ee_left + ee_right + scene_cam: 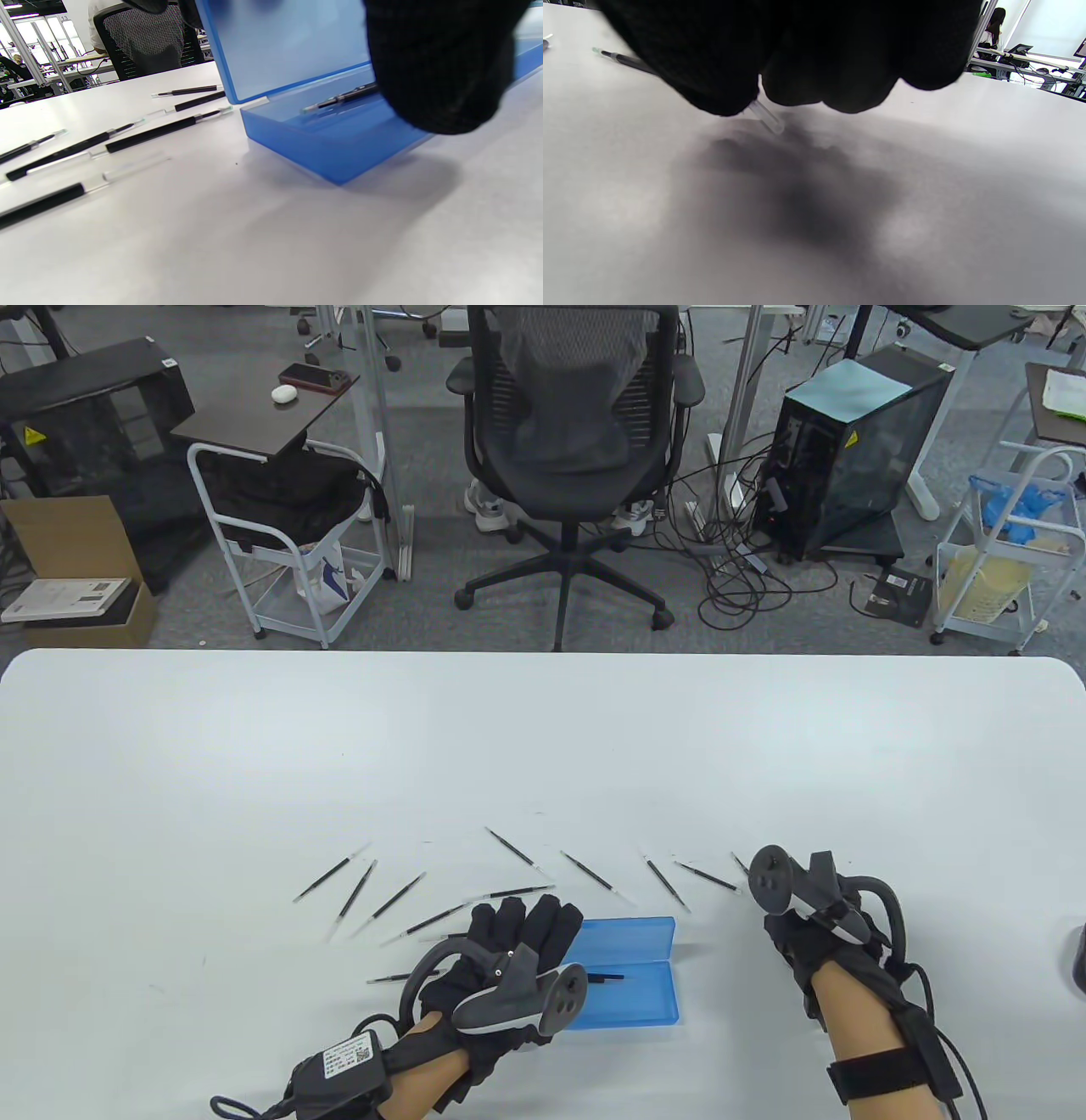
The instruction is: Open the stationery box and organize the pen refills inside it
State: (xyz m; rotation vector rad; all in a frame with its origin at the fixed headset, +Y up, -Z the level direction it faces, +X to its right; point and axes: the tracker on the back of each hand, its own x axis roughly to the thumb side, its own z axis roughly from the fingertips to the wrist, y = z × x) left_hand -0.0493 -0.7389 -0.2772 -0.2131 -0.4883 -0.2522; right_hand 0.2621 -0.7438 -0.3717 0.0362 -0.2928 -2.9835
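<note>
The blue stationery box (632,997) lies open near the table's front edge, its lid (628,937) tilted up at the back. One black pen refill (604,978) lies inside it (339,98). My left hand (522,929) holds the box's left end, fingers behind the lid and thumb (441,67) in front. Several more refills (509,845) lie in an arc beyond the box. My right hand (768,903) is right of the box, its fingers hidden under the tracker. In the right wrist view its fingertips (725,91) pinch a refill (765,118) lying on the table.
The white table (543,746) stretches far beyond the refills. An office chair (573,432), carts and computer cases stand on the floor behind it. A dark object (1077,954) shows at the right edge.
</note>
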